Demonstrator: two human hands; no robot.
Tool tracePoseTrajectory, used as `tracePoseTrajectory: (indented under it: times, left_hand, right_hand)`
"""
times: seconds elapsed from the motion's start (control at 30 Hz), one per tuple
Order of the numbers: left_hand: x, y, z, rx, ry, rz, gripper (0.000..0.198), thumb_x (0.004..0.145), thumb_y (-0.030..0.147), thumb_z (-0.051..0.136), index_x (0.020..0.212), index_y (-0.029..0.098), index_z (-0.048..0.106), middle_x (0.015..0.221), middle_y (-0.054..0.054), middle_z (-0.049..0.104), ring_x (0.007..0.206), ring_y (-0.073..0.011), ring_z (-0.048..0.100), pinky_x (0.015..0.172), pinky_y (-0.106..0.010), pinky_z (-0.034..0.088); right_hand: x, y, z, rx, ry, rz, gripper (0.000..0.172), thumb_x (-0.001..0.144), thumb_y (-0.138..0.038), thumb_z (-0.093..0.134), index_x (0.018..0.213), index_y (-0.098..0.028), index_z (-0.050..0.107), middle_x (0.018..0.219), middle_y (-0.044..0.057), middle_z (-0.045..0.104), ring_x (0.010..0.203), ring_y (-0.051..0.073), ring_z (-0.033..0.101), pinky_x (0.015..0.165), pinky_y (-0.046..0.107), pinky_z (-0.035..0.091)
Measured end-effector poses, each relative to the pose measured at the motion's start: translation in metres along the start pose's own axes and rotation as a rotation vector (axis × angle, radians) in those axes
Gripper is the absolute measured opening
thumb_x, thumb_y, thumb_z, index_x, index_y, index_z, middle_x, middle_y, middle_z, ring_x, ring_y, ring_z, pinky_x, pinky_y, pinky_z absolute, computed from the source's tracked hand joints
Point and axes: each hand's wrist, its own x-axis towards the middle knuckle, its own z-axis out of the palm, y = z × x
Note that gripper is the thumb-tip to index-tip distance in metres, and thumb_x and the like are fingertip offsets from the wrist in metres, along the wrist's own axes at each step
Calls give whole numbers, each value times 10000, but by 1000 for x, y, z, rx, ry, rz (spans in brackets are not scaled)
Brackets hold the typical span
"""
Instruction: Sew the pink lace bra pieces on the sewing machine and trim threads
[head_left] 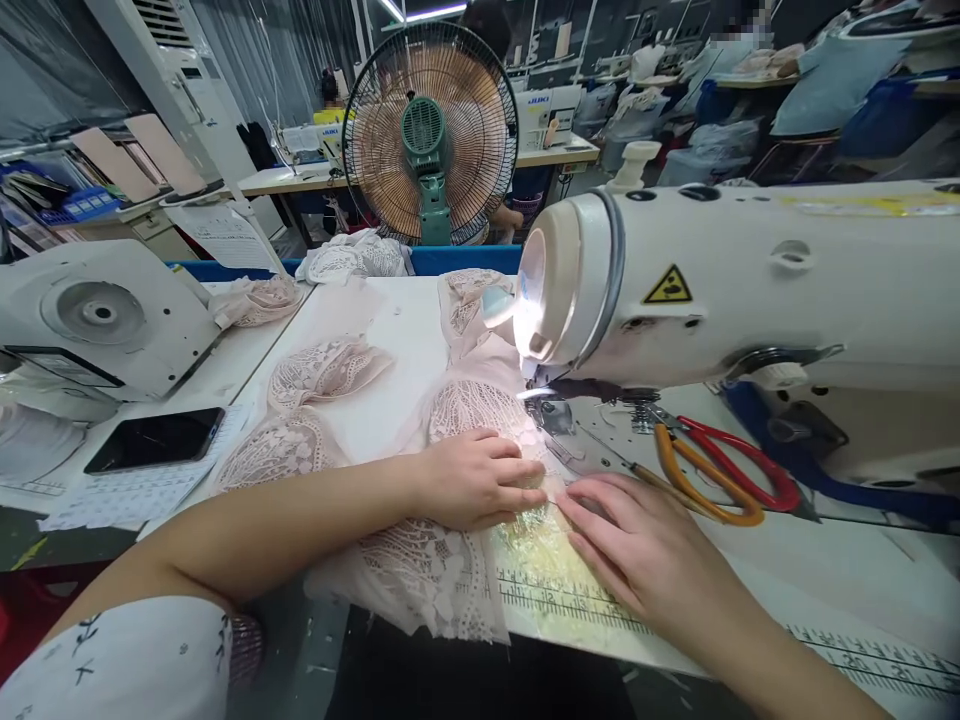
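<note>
My left hand [480, 480] lies across pale pink lace fabric [435, 575], its fingers stretched to the right and pressing on the cloth. Close beside it, my right hand [637, 540] rests palm down at the lace's right edge, fingers extended and slightly apart. The fingertips of both hands nearly meet below the needle area of a white sewing machine [697, 280]. A lace cup [476, 405] of the same material extends up beside the machine's lit head. What lies under my fingers is hidden.
Scissors [720, 465] with red and orange handles lie under the machine arm. More lace pieces [322, 370] spread to the left, near a black phone [156, 440] on paper. A printed ruler [870, 660] runs along the front edge. A large fan [427, 130] stands behind the table.
</note>
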Motion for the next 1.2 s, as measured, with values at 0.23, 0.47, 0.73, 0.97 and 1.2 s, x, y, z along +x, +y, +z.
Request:
tracePoseTrajectory:
  times: [0.23, 0.47, 0.73, 0.97, 1.2]
  left_hand:
    - [3, -25, -2, -10, 19, 42, 345, 922, 311, 437, 1221, 219, 583, 1301, -65, 561, 1084, -203, 542, 943, -364, 408]
    - [5, -47, -2, 18, -37, 30, 345, 947, 301, 381, 1213, 238, 590, 1288, -65, 566, 1099, -205, 535, 966, -380, 386]
    - [8, -74, 2, 37, -92, 56, 368, 923, 178, 400, 1251, 238, 557, 1264, -87, 575, 1094, -198, 548, 969, -394, 392]
    - [13, -90, 2, 26, -127, -13, 347, 970, 225, 361, 1243, 284, 568, 1245, -43, 603, 1138, -184, 534, 929, -342, 431]
    - [17, -96, -10, 44, -108, -37, 329, 966, 214, 369, 1181, 223, 618, 1226, -55, 619, 1178, -179, 518, 967, -336, 429]
  right_hand:
    - [14, 7, 5, -60, 28, 38, 219, 871, -221, 482, 958, -179, 678, 953, 108, 606, 948, 260, 545, 767, 387, 436]
    - [30, 10, 12, -62, 74, 98, 211, 851, -238, 505, 947, -173, 682, 977, 123, 603, 977, 292, 528, 830, 441, 415]
    - [39, 17, 25, -141, 36, 163, 254, 863, -283, 465, 990, -188, 664, 994, 127, 581, 935, 286, 527, 739, 427, 414]
    - [43, 19, 30, -167, 61, 180, 263, 818, -282, 516, 1010, -162, 650, 965, 132, 580, 904, 296, 526, 695, 419, 427]
    - [42, 19, 30, -153, 50, 182, 256, 834, -288, 497, 997, -156, 644, 976, 140, 583, 904, 294, 528, 683, 409, 441]
